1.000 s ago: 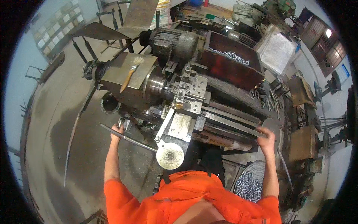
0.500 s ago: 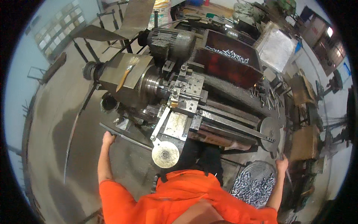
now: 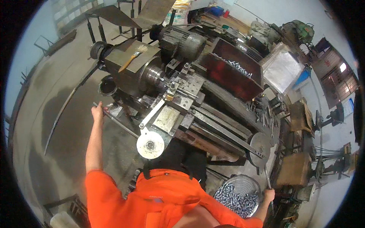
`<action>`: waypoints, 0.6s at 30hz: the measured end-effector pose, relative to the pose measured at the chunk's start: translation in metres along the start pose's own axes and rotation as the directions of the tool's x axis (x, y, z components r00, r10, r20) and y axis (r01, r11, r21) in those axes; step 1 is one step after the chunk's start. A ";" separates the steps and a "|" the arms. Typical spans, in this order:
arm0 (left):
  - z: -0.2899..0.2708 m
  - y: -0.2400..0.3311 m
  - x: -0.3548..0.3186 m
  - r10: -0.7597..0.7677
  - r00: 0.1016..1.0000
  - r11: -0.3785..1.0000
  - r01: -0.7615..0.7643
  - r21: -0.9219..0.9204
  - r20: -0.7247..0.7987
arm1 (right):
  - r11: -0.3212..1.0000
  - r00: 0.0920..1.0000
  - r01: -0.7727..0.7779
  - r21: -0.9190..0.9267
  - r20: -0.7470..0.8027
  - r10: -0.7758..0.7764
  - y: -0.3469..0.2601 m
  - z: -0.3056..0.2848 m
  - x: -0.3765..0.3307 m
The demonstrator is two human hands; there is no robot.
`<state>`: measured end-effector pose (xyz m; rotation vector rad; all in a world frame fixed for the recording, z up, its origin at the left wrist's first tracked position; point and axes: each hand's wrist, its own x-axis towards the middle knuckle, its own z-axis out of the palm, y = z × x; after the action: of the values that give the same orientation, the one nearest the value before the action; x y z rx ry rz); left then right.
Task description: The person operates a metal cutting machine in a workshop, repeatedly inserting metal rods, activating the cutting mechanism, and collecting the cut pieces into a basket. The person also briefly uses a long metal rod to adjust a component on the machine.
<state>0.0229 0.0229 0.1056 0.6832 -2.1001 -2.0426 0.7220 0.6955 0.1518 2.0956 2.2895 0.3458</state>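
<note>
My left hand (image 3: 97, 112) is closed around the outer end of a long metal lever (image 3: 121, 125). That lever runs to a pale round disc (image 3: 150, 145) at the lathe's front, where a flat link arm (image 3: 153, 114) joins the tool slide (image 3: 178, 100). On the right, my right hand (image 3: 269, 195) grips a thin rod (image 3: 267, 176) hanging from a grey round plate (image 3: 261, 147) at the bed's end. The chuck (image 3: 153, 76) faces the tool posts; whatever it clamps is too small to make out. A wooden-handled brush (image 3: 129, 62) lies on the headstock (image 3: 118, 60).
Beside my right forearm stands a round basket (image 3: 253, 182) of small shiny metal parts. Behind the bed is a dark red bin (image 3: 232, 74) with similar parts. Several wrenches (image 3: 269, 117) lie at the right. A motor (image 3: 182, 41) sits behind the headstock.
The view has turned, so the lathe appears tilted and shifted left. Both hands keep their grips. My right hand appears farther from the round plate than before.
</note>
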 end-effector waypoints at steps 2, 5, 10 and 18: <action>0.029 -0.008 0.003 -0.001 0.996 0.995 -0.008 -0.097 -0.094 | 0.996 0.997 -0.083 -0.028 -0.014 0.082 0.009 0.002 -0.030; 0.037 -0.008 -0.008 -0.032 0.992 0.986 0.011 -0.166 -0.125 | 0.992 0.992 -0.117 0.047 0.057 0.115 0.023 0.001 -0.086; 0.048 0.005 -0.019 0.004 0.986 0.987 -0.031 -0.160 -0.167 | 0.956 0.956 -0.292 -0.025 0.012 0.292 0.111 0.050 -0.130; 0.038 0.011 -0.018 0.012 0.991 0.988 -0.033 -0.151 -0.137 | 0.927 0.903 -0.370 0.057 0.257 0.345 0.065 0.008 -0.162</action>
<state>0.0208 0.0649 0.1169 0.7468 -1.8480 -2.0558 0.8030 0.5424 0.1335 2.4529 1.8213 -0.0322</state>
